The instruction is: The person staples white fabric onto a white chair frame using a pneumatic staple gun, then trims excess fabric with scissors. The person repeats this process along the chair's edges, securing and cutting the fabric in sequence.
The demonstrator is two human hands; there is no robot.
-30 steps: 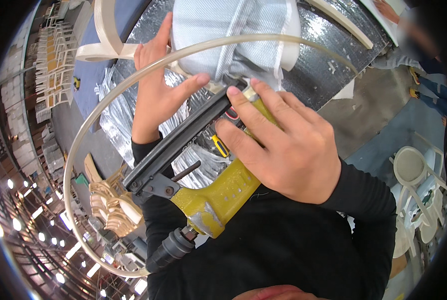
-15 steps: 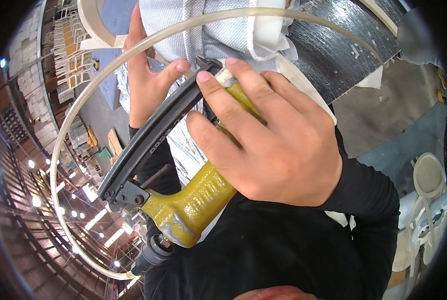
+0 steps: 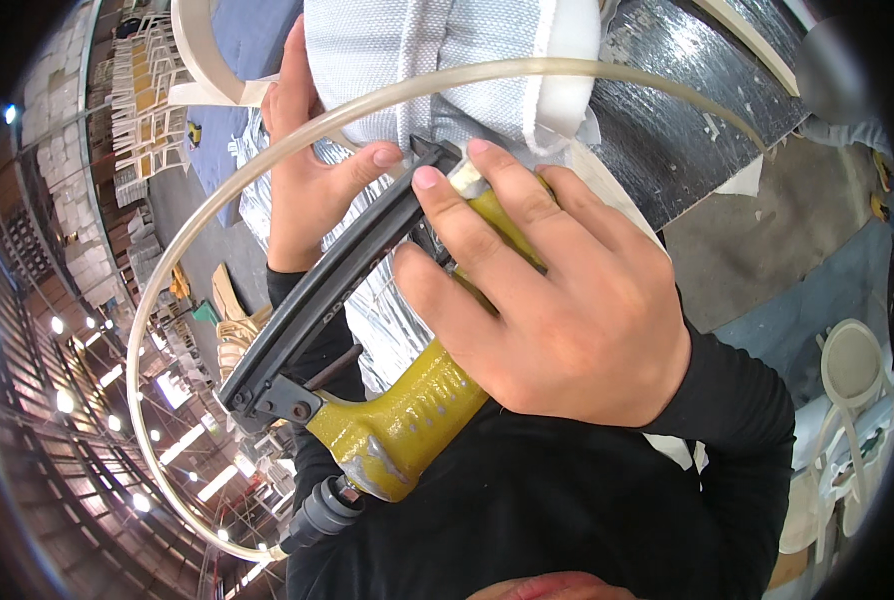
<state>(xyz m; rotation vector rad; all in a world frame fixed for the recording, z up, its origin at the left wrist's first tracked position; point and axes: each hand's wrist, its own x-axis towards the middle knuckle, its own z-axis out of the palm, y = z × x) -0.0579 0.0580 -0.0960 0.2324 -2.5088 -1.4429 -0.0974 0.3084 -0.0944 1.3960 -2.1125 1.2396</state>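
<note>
My right hand is wrapped round an air staple gun with a worn yellow-green body and a long black magazine. Its nose points away from me and meets the near edge of a padded piece covered in light grey-blue woven fabric. At that piece's left edge, my left hand holds on, index finger stretched along the side and thumb reaching toward the gun's nose. Its other fingers are mostly hidden. White padding shows at the piece's right side. The trigger is hidden under my right hand.
A clear air hose loops from the gun's base up and across the padded piece. A dark, scuffed tabletop lies at the far right. Pale curved chair parts stand far left, and round-backed frames at the right.
The whole scene has shifted slightly right and down in the picture, gun, padded piece and hands together. Both hands keep nearly the same hold, and the gun's nose stays at the fabric edge.
</note>
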